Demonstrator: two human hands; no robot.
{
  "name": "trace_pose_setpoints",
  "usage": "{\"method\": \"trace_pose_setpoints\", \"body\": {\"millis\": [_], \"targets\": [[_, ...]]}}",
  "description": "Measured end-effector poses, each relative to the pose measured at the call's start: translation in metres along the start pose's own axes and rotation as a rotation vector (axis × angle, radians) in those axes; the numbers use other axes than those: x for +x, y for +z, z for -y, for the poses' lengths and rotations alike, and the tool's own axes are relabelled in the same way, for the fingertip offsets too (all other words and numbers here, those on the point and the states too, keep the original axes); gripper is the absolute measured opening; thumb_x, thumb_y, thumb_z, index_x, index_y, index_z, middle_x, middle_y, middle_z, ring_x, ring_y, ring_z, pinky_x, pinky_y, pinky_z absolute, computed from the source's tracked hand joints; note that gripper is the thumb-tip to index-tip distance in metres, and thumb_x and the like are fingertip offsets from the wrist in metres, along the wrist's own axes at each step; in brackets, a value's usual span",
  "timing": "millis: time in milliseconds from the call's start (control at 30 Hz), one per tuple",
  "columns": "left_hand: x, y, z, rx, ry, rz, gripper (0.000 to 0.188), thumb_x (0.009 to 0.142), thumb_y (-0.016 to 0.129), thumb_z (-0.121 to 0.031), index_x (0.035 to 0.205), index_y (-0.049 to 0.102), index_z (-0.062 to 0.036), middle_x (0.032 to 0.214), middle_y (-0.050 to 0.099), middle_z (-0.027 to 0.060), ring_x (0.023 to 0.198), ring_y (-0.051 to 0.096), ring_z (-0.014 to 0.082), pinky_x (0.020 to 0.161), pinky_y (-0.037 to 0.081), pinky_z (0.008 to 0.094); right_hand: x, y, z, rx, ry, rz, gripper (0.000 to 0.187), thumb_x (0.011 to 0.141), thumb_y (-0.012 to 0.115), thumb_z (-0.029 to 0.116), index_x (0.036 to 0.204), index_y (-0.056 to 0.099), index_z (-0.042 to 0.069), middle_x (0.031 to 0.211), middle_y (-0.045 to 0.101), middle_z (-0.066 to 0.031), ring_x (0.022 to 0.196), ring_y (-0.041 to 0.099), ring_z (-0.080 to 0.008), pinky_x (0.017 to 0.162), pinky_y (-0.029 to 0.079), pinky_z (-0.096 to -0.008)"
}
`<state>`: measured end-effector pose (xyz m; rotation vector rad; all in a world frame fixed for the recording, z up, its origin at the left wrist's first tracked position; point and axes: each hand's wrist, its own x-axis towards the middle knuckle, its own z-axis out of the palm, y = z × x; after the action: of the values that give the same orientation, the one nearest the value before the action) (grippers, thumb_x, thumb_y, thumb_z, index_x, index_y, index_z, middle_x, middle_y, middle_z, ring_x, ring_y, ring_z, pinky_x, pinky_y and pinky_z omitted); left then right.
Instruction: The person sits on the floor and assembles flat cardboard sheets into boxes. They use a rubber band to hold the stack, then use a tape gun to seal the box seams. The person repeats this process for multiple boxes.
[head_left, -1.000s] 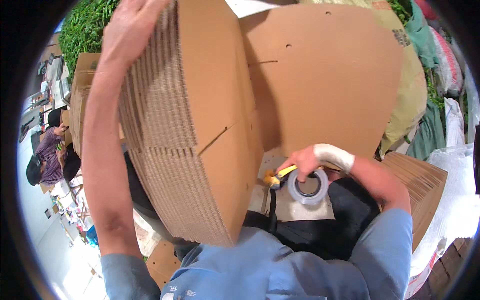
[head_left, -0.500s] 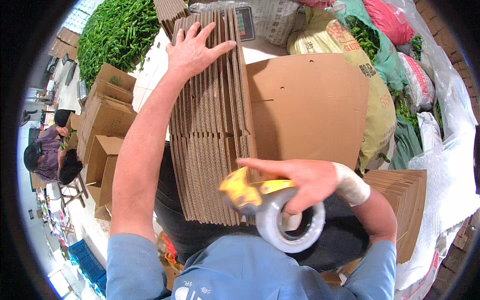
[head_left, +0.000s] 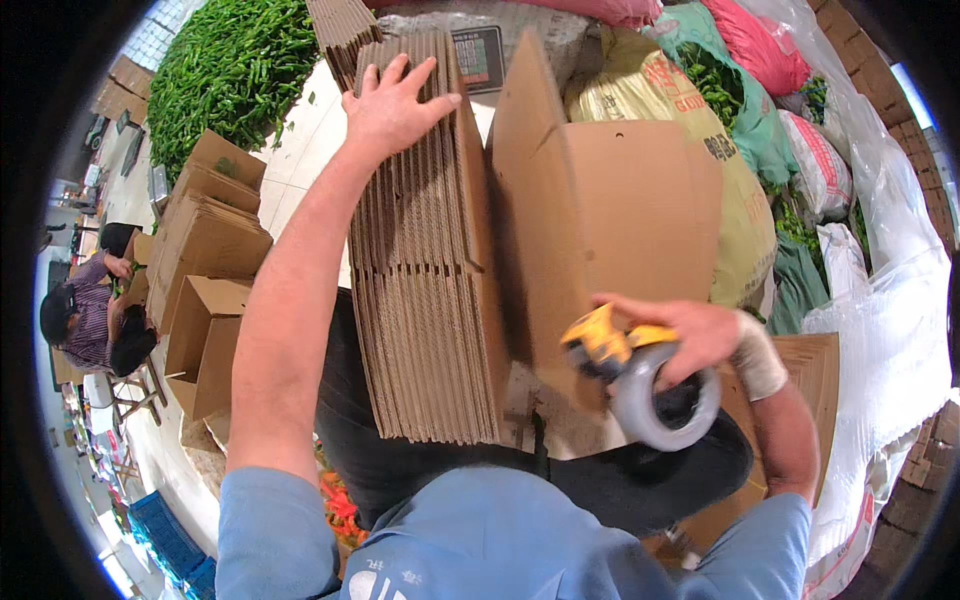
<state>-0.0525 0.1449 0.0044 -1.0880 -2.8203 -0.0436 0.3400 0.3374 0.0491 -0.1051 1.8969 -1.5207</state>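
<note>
The splayed fingers of the left hand (head_left: 398, 112) may slip and let the cardboard stack (head_left: 425, 310) beneath them topple, while the tape dispenser (head_left: 636, 398) gripped in the right hand (head_left: 697, 338) could snag the cardboard sheet (head_left: 538, 205) beside its fingers.

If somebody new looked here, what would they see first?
Probably the big stack of cardboard in the middle, with the person's left hand spread near its far end. Next, right of it, the right hand holding a yellow tape dispenser with a fat roll. A heap of green peppers at the upper left stands out too.
</note>
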Motion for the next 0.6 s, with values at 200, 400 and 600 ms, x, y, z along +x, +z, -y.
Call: {"method": "trace_pose_setpoints", "body": {"millis": [200, 400, 600], "targets": [[0.006, 0.019, 0.017, -0.007, 0.036, -0.096, 0.073, 0.092, 0.048, -0.061, 0.158, 0.04, -0.0318, 0.168, 0.031, 0.0068, 0.153, 0.029, 0.0401, 0.116, 0.024, 0.0711, -0.076, 0.003, 0.028, 0.089, 0.327, -0.572, 0.098, 0.069, 0.078, 0.003, 0.159, 0.037, 0.001, 0.129, 0.064, -0.0051, 0.11, 0.06, -0.0117, 0.102, 0.047, -0.0266], [0.017, 0.033, 0.032, -0.059, 0.096, -0.186, 0.076, 0.087, 0.05, -0.059, 0.157, 0.044, -0.0294, 0.166, 0.036, 0.0092, 0.151, 0.032, 0.0417, 0.114, 0.028, 0.0699, 0.049, 0.055, 0.013, 0.364, 0.091, -0.799, 0.052, 0.078, 0.079, 0.019, 0.125, 0.061, 0.004, 0.099, 0.067, -0.0041, 0.089, 0.061, -0.0128, 0.083, 0.052, -0.0316], [0.025, 0.046, 0.062, 0.041, 0.262, -0.336, 0.054, 0.097, 0.049, -0.047, 0.148, 0.052, -0.0304, 0.16, 0.045, 0.0088, 0.145, 0.042, 0.039, 0.115, 0.04, 0.0502, 0.078, 0.046, -0.121, 0.03, 0.232, -1.144, 0.061, 0.076, 0.079, 0.018, 0.131, 0.058, 0.001, 0.092, 0.07, -0.0128, 0.084, 0.068, -0.0191, 0.078, 0.055, -0.0342]]}}
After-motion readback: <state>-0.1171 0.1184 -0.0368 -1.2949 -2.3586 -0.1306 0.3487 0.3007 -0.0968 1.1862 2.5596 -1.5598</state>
